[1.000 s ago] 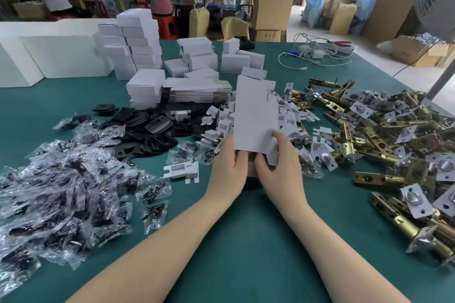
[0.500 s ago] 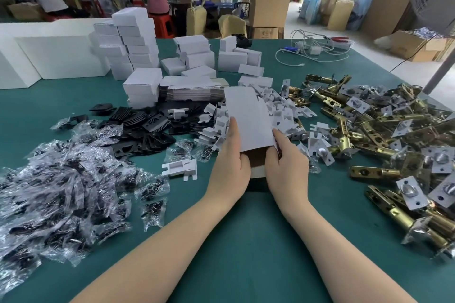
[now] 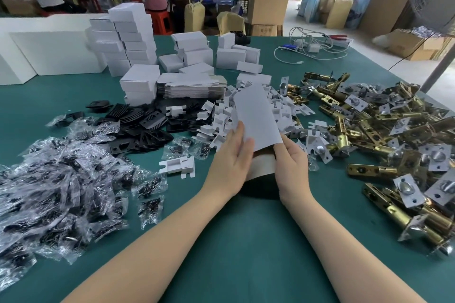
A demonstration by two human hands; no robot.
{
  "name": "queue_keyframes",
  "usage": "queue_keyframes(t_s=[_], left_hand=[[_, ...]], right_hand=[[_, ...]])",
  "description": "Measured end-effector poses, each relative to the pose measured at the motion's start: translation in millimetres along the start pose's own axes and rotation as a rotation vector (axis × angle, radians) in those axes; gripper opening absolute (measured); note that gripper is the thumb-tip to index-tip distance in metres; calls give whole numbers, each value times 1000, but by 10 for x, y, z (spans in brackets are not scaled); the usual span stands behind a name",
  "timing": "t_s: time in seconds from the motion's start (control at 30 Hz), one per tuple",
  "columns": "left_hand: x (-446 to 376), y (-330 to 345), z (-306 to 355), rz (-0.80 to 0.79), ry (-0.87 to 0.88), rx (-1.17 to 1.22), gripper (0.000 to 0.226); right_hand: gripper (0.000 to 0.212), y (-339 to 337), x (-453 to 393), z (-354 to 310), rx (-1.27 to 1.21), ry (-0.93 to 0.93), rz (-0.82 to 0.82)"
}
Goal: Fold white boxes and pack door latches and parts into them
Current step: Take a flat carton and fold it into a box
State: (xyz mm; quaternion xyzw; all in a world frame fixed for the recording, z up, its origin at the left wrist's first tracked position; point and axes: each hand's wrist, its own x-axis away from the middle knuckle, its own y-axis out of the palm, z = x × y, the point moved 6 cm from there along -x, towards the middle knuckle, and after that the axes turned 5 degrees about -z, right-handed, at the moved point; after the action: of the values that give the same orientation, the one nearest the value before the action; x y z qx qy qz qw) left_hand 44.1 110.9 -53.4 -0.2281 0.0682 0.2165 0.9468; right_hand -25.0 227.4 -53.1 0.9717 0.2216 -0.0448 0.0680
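While both hands work at the middle of the green worktop, the scene reads as follows:

Box blank: a white box, partly folded, rises tilted from between the two hands; its brown inner face shows at the lower end.
Left grip: the left hand lies against the left side of the box, fingers nearly straight, fingertips on the white panel.
Right grip: the right hand clasps the box's right edge, thumb curled onto it.
Latches: a heap of brass door latches lies right of the right hand, near it.
Inserts: small white card inserts are piled just beyond the left hand; one lies alone to its left.
Plates: black plates lie farther left.
Screw packs: clear bags are heaped well left of the left hand.
Stock: flat blanks and finished boxes stand beyond the hands.
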Motion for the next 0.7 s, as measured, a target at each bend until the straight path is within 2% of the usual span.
queue_keyframes(t_s=[0.1,0.2,0.27,0.33,0.4,0.5,0.6,0.7], left_hand=[[-44,-191,-118,144,-75,412,26],[-85,-279,-242,173,-195,807,32],[-90,-302,-289,174,-249,893,38],[-93,-296,-271,132,-253,887,47],[-81,-234,-237,47,-237,848,54],[-29,-114,-164,-53,-205,777,44],[15,-141,-122,37,-198,635,7],[22,-222,-92,182,-126,274,22]], right_hand=[[31,38,-27,46,-72,63,-88],[35,108,-27,96,-99,160,-276],[37,166,10,79,-165,209,-427],[36,131,2,68,-217,255,-395],[31,14,-31,74,-179,280,-206],[37,-147,-58,-23,167,118,-46],[39,-179,-73,-79,369,-12,-11],[41,-121,-85,-72,419,-31,-14]])
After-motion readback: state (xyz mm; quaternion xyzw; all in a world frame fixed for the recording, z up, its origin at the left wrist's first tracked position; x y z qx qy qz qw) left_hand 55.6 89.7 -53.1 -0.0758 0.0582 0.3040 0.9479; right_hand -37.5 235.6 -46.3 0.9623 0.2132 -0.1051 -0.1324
